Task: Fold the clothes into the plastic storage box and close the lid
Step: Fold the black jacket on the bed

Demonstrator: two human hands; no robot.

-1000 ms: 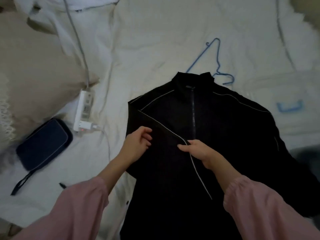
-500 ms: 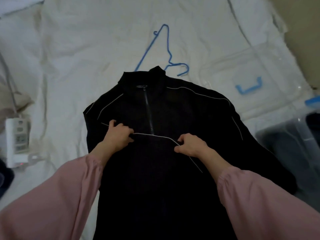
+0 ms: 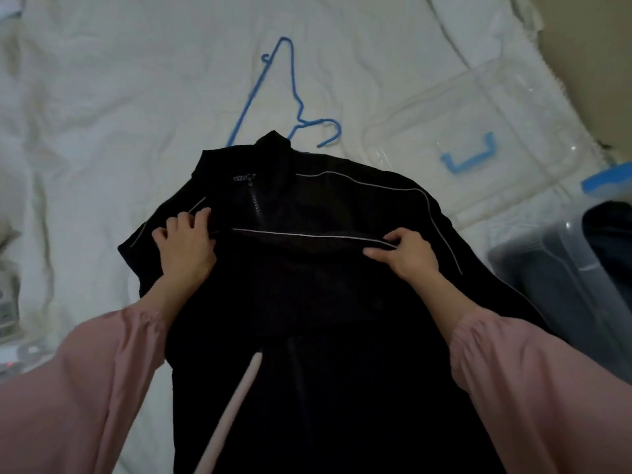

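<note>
A black zip jacket [image 3: 328, 295] with thin grey piping lies front-up on the white bed, its collar pointing away from me. Its left sleeve is folded flat across the chest, the piping running level between my hands. My left hand [image 3: 184, 248] grips the fold at the jacket's left shoulder. My right hand [image 3: 405, 253] pinches the sleeve end near the right side of the chest. The clear plastic storage box [image 3: 547, 278] stands at the right edge with dark clothes inside. Its clear lid [image 3: 478, 107], with a blue handle, lies flat on the bed beyond the box.
A blue wire hanger [image 3: 290, 97] lies on the white sheet [image 3: 119, 114] just past the collar. A white power strip [image 3: 7, 302] sits at the left edge. A beige wall or floor strip [image 3: 588, 63] borders the bed at the top right.
The folded sleeve has been drawn from a diagonal to a level line across the chest. My right hand moved right and my left hand toward the shoulder. The view swung right, showing the box.
</note>
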